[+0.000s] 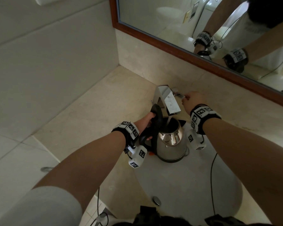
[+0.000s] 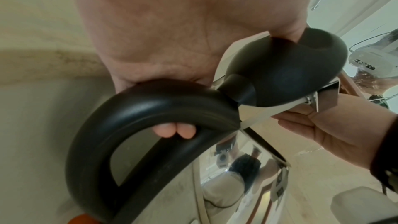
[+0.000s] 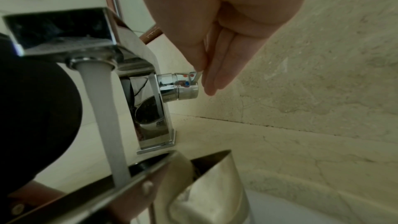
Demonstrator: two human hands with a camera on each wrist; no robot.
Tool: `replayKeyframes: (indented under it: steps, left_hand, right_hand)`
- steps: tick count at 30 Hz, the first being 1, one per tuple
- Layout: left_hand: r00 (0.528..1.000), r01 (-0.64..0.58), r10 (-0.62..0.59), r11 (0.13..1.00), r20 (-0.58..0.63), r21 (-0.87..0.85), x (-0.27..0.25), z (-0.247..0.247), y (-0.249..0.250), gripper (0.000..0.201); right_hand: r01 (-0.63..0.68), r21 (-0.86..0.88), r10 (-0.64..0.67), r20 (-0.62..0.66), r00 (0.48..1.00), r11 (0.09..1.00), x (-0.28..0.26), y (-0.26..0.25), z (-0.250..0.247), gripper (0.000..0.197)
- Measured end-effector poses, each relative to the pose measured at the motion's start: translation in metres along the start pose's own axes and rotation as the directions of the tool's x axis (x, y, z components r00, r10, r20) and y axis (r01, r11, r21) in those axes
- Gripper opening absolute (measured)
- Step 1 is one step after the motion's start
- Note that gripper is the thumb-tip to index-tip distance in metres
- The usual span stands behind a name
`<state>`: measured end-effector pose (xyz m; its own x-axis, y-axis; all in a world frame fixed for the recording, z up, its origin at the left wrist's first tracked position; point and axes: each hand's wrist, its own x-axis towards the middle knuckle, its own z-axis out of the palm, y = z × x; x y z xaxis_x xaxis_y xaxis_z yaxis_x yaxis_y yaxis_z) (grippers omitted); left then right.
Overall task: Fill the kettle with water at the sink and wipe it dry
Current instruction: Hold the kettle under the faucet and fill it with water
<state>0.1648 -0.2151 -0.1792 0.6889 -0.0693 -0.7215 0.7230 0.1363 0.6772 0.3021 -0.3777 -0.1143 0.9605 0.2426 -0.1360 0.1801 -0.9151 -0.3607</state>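
A steel kettle (image 1: 171, 144) sits under the chrome faucet (image 1: 167, 100) at the back of the sink, its black lid (image 1: 157, 111) flipped open. A stream of water (image 1: 168, 123) runs from the spout into the kettle's mouth. My left hand (image 1: 148, 123) grips the black handle (image 2: 150, 101), fingertips (image 2: 174, 129) curled under it. My right hand (image 1: 191, 100) reaches behind the faucet. Its thumb and fingers (image 3: 215, 77) pinch the thin lever on the round valve (image 3: 181, 84). The water (image 3: 105, 117) falls past the lid (image 3: 32, 117) into the kettle (image 3: 215, 185).
The oval sink basin (image 1: 186, 185) has a chrome drain stopper (image 1: 156, 200) near its front. A beige marble counter (image 1: 96, 111) runs left to a tiled wall. A wood-framed mirror (image 1: 203, 30) hangs behind the faucet. A black cable (image 1: 211, 176) trails over the basin.
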Motion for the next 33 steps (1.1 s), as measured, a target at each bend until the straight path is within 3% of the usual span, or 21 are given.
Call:
replayKeyframes:
  steps: [9,23,33]
  left_hand:
    - [1.0,0.007,-0.008,1.0,0.022,0.03,-0.0007,0.0,0.0007,0.059]
    - [1.0,0.013,-0.013,1.0,-0.014,0.008,-0.0024,0.0017,0.0004,0.054]
    - [0.999,-0.019,0.02,0.999,-0.041,0.027,0.001,-0.0009,-0.0015,0.086]
  right_hand:
    - [0.022,-0.016,-0.022,0.0,1.0,1.0,0.0,-0.0002,-0.0003,0.027]
    - [0.007,0.015,-0.007,0.006,1.0,1.0,0.0003,0.0007,-0.0003,0.027]
    - [0.007,0.001,-0.007,0.002,1.0,1.0,-0.0002,0.0002,-0.0004,0.027]
